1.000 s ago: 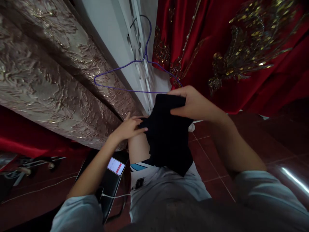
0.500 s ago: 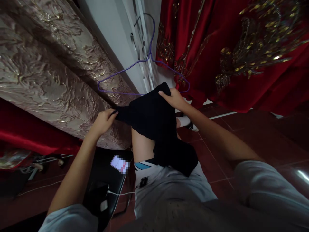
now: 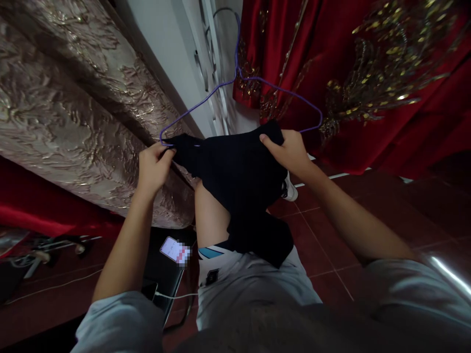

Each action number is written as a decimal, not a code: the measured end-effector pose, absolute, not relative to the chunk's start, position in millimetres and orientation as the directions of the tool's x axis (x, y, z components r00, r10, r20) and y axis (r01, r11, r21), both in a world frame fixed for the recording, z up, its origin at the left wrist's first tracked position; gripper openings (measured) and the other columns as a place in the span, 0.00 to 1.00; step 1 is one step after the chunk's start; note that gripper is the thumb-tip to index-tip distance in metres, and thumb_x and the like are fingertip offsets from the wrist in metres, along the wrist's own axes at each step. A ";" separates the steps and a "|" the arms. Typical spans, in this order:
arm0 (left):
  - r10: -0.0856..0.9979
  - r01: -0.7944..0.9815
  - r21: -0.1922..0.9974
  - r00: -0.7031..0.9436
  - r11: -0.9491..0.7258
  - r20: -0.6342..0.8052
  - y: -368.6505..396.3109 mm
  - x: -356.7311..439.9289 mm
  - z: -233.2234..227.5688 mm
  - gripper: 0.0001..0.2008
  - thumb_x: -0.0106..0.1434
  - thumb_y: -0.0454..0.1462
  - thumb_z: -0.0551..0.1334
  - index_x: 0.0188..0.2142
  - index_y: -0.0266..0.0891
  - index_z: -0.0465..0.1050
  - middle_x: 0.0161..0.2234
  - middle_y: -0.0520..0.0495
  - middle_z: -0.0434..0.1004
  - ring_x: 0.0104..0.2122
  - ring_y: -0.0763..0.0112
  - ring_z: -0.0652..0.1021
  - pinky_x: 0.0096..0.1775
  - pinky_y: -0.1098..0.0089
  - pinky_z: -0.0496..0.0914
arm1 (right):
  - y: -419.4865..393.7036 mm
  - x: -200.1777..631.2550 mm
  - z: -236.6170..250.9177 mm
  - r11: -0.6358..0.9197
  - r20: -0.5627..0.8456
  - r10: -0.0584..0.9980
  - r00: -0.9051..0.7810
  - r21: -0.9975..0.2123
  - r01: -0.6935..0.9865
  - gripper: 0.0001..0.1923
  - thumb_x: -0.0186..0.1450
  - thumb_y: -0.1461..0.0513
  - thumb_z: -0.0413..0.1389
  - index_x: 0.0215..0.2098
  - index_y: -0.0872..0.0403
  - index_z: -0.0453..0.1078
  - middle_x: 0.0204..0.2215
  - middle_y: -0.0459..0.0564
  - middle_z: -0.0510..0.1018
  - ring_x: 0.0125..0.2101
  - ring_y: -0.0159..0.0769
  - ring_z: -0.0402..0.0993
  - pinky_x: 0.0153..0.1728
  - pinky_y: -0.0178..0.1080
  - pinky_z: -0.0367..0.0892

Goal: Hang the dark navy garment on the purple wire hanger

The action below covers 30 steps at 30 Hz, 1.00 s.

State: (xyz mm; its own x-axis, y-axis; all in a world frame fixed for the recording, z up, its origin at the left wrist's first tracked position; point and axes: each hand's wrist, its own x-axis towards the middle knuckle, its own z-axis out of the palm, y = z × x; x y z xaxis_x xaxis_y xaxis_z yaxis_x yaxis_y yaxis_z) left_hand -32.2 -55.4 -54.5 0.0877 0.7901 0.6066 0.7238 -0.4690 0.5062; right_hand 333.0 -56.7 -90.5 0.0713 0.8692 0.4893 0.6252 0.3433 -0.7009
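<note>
A black garment [image 3: 239,181] drapes over my raised knee and lap. My left hand [image 3: 153,165] pinches its left edge right at the left corner of a purple wire hanger [image 3: 235,81]. My right hand [image 3: 290,151] grips the garment's top right edge, just under the hanger's right arm. The hanger's hook reaches up to a white door or frame [image 3: 191,54] behind it. Whether the hanger's lower bar is inside the garment is hidden by the cloth.
A beige embossed curtain [image 3: 66,108] hangs at left and a red gold-embroidered fabric [image 3: 349,73] at right. A phone [image 3: 175,251] with a white cable lies on a black stool beside my left leg. The floor is dark red tile [image 3: 331,235].
Both hands have spread the black garment wider and lifted it toward the hanger. My left hand has moved left and up to the hanger's corner; the hanger has shifted up and to the right.
</note>
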 end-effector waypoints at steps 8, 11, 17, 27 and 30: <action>0.722 0.864 0.319 0.072 -0.390 0.689 -82.4 -54.6 -51.4 0.09 0.71 0.40 0.58 0.41 0.38 0.75 0.34 0.53 0.75 0.34 0.72 0.73 0.40 0.69 0.68 | -39.0 321.6 -100.7 0.367 0.502 0.856 0.128 -0.761 0.535 0.24 0.65 0.54 0.60 0.18 0.52 0.55 0.18 0.45 0.60 0.22 0.31 0.56 0.27 0.41 0.55; 0.577 0.891 0.115 0.182 -0.439 0.796 -86.0 -57.8 -52.2 0.10 0.70 0.38 0.54 0.42 0.38 0.73 0.38 0.46 0.75 0.41 0.64 0.76 0.46 0.63 0.71 | -31.4 319.2 -106.0 0.381 0.519 0.840 0.157 -0.771 0.511 0.23 0.64 0.54 0.59 0.19 0.51 0.54 0.18 0.45 0.59 0.22 0.31 0.56 0.27 0.40 0.54; 0.475 0.837 0.034 0.276 -0.546 0.836 -90.7 -48.9 -54.0 0.14 0.73 0.42 0.49 0.40 0.38 0.69 0.44 0.39 0.76 0.46 0.59 0.78 0.50 0.57 0.72 | -21.1 317.1 -114.4 0.378 0.522 0.837 0.163 -0.767 0.518 0.21 0.65 0.53 0.56 0.20 0.52 0.54 0.18 0.45 0.57 0.23 0.31 0.56 0.27 0.39 0.54; 0.202 0.734 -0.183 0.402 -0.654 0.893 -103.9 -60.6 -78.4 0.07 0.65 0.39 0.56 0.34 0.41 0.70 0.42 0.38 0.80 0.43 0.56 0.82 0.41 0.58 0.75 | -18.4 313.0 -119.2 0.366 0.485 0.860 0.157 -0.802 0.473 0.22 0.67 0.56 0.56 0.20 0.52 0.52 0.19 0.44 0.56 0.23 0.29 0.53 0.27 0.39 0.51; 0.213 0.762 -0.185 0.391 -0.621 0.895 -113.1 -57.9 -78.2 0.07 0.66 0.38 0.56 0.36 0.44 0.72 0.41 0.41 0.81 0.43 0.57 0.83 0.41 0.58 0.75 | -16.6 308.2 -122.3 0.376 0.480 0.866 0.140 -0.809 0.451 0.23 0.68 0.57 0.56 0.20 0.52 0.52 0.20 0.44 0.56 0.23 0.30 0.54 0.28 0.39 0.54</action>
